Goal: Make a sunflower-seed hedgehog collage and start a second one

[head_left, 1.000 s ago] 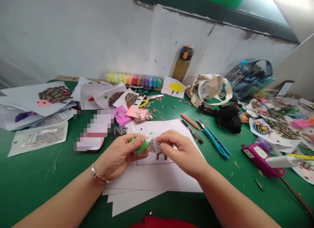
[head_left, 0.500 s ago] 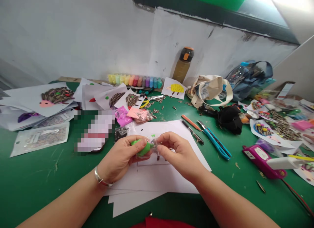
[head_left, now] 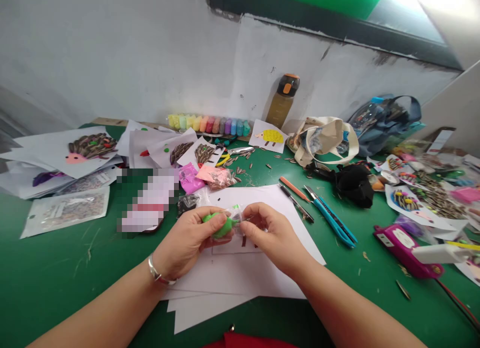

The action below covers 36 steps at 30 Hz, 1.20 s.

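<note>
A lump of green clay (head_left: 222, 226) in a clear plastic bag is held by my left hand (head_left: 191, 235), thumb on top. My right hand (head_left: 272, 235) pinches the clear bag's right end, its fingers closed close to the clay. Both hands are over white paper sheets (head_left: 240, 273) on the green table. Under them lies a smaller paper with dark short strokes, mostly hidden by the hands. A silver bracelet (head_left: 157, 272) circles my left wrist.
A phone (head_left: 152, 203), pink clay packets (head_left: 190, 177) and seed-covered hedgehog pictures (head_left: 92, 148) lie left. Behind are a clay row (head_left: 210, 124) and bottle (head_left: 283, 100). Right are pens (head_left: 296, 203), a blue cutter (head_left: 332, 218), bags (head_left: 324, 138) and a magenta glue gun (head_left: 407, 250).
The whole view has shifted slightly, with objects appearing a little further right. Both hands keep their hold on the bagged clay, with a small change in the right fingers.
</note>
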Each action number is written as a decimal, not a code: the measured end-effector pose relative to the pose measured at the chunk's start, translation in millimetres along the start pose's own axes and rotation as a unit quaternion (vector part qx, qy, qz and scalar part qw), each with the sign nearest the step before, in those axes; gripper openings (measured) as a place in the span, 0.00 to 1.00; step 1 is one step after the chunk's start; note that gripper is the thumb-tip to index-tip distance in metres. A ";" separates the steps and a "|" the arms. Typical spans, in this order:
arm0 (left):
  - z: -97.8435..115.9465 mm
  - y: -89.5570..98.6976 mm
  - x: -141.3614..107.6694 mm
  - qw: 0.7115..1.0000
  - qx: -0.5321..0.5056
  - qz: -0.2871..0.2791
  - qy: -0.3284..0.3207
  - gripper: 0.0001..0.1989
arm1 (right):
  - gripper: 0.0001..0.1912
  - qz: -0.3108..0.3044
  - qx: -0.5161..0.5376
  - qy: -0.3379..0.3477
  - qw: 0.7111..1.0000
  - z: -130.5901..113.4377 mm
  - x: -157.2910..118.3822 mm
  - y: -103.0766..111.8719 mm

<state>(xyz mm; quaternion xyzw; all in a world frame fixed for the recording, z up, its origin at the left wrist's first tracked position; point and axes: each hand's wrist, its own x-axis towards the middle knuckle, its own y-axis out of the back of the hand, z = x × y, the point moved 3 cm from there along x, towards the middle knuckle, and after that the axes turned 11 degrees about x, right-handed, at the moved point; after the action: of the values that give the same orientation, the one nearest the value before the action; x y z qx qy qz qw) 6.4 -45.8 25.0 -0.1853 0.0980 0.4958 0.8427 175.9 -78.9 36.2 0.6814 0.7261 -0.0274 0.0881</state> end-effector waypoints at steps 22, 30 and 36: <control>5.5 -11.5 -11.2 0.990 -0.084 -0.111 0.030 0.12 | 0.14 -0.146 0.311 0.011 0.939 -2.8 -8.5 -6.8; 0.5 -3.0 -5.8 0.996 -0.040 -0.081 0.014 0.12 | 0.12 -0.065 0.122 0.028 0.990 -4.3 -4.9 3.4; 2.7 -5.0 -8.5 0.997 -0.022 -0.078 0.016 0.10 | 0.11 -0.033 0.109 0.024 0.993 -8.9 -7.4 2.7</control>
<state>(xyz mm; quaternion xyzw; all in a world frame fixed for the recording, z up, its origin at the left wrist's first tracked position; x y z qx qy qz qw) 6.6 -53.6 31.5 -0.2190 0.0857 0.4273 0.8730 178.2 -84.6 46.3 0.6632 0.7427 -0.0924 -0.0052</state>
